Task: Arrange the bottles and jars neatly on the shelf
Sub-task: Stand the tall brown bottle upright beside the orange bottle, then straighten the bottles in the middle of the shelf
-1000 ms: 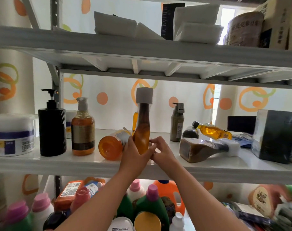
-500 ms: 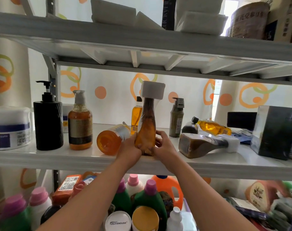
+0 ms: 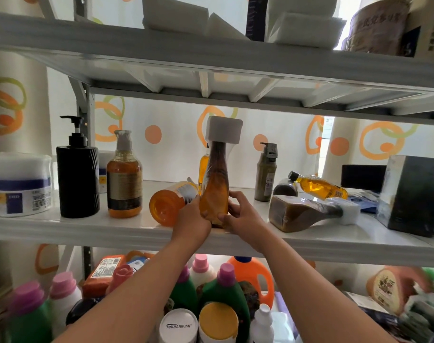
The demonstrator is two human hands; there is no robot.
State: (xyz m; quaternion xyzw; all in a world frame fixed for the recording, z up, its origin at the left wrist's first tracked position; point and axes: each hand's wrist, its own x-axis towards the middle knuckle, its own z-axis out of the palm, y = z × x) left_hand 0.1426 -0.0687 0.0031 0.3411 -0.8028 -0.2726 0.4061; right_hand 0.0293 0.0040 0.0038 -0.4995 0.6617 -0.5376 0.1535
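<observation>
While both hands grip it, amber bottle w/ white square cap stands upright near front edge of middle shelf. Base is hidden by fingers, so can't tell if it's seated or just off the surface.

Clearances:
- Cap top sits below upper shelf ribs, w/ clear gap.
- L side: orange bottle lies on its side, touching or nearly touching left hand. Tight.
- Behind: thin yellow bottle just beside the neck.
- R side: bare shelf between right hand and brown bottle, which lies flat w/ cap pointing right.
- Further L: amber pump bottle, black pump bottle and white tub stand upright in a row, w/ bare strip along front edge.
- Back R: olive pump bottle upright, small oil bottle tilted. Dark box at far R.

Hands: both curled round lower body of the bottle, left from L, right from R, thumbs toward front. Forearms come up from below, crossing the shelf's front lip.
</observation>
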